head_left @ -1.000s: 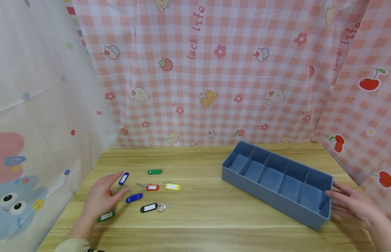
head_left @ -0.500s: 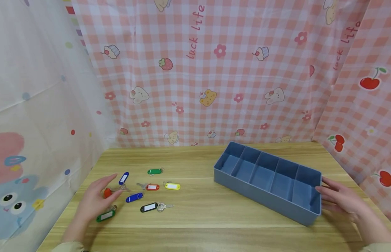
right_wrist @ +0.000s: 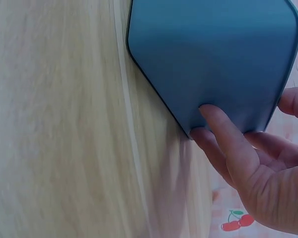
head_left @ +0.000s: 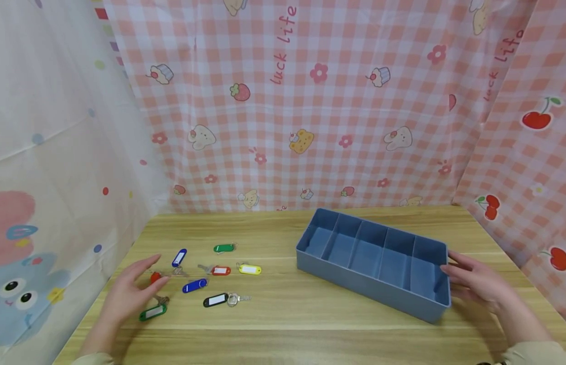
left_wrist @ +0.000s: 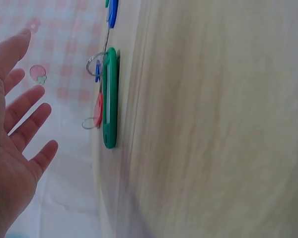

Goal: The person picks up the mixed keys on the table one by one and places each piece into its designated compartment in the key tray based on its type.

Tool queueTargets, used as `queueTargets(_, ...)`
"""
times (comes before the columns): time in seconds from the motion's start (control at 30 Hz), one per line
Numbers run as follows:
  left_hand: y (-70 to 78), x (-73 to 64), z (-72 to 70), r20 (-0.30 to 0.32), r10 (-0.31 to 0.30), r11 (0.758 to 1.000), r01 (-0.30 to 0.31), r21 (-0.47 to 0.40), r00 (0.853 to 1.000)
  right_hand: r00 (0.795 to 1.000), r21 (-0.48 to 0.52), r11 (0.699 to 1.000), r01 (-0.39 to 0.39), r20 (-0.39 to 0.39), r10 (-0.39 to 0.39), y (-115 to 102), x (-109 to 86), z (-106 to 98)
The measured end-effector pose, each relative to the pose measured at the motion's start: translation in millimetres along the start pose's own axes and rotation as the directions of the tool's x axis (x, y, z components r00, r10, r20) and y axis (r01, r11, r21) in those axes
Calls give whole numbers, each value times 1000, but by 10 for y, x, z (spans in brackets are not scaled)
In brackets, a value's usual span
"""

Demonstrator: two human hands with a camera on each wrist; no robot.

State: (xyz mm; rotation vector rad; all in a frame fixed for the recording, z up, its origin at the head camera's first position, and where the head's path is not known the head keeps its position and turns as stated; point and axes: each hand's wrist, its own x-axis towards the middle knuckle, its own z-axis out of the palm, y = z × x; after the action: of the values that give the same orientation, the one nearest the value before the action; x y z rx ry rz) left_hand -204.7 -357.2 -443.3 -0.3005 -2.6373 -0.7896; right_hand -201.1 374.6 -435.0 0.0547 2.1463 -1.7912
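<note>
Pink checked cloth behind, white printed cloth to the left. Below, a wood-grain table bearing, right of centre, a blue-grey box with five compartments in a row, set obliquely, left end farther back. Right hand at the box's right end wall, gripping it with fingertips on the outer face and one digit lapped over the rim. Left hand just above the left part of the table, fingers and thumb spread wide. Near it, flat key tags: black tag toward the front; green tag nearest the left wrist; second green tag farthest back; yellow tag rightmost; red tag just beside the yellow; second red tag partly hidden by the left hand; two blue tags between. Smallest, a silver key right of the black tag.
</note>
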Motion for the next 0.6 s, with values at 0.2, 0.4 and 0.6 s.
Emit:
queueTargets(0.2,-40,-27,-50,-17,-14,999,13,-31,1000,1000,3,1000,9,21,-9,-31,69,87)
queueTargets(0.4,-120,-53,-67,-37,-5,1000,5,-26,999,1000,-25,999,20,23,-20,-75,126,157)
queueTargets(0.6,-167,-67,-86,-24,-42,999,41,-27,999,1000,-67,998,17,12,-16,-138,167,249)
